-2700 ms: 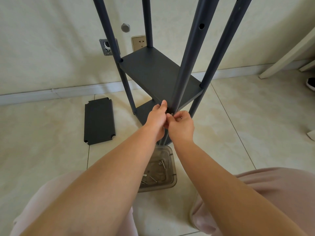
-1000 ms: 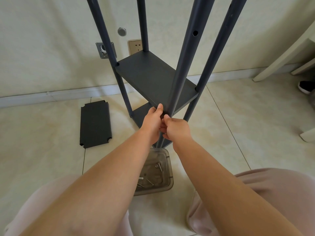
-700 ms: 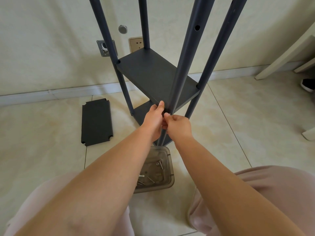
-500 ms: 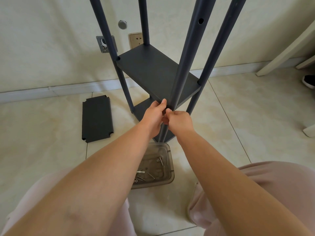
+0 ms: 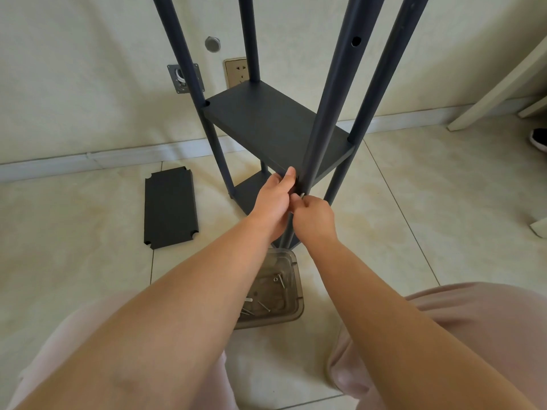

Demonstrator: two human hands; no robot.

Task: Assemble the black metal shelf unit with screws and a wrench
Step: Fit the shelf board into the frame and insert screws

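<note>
The black shelf unit stands upright before me, its middle shelf fixed between several dark posts. My left hand grips the near corner of that shelf beside the near post. My right hand pinches a small silver screw against the near post just under the shelf corner. A lower shelf shows behind my hands. No wrench is visible.
A loose black shelf panel lies flat on the tiled floor at left. A clear plastic tray with several screws sits on the floor below my forearms. A wall socket is behind the unit, a white furniture leg and a shoe at right.
Both hands have stayed at the near shelf corner. The right fingers have shifted slightly on the screw; the view itself wobbles a little.
</note>
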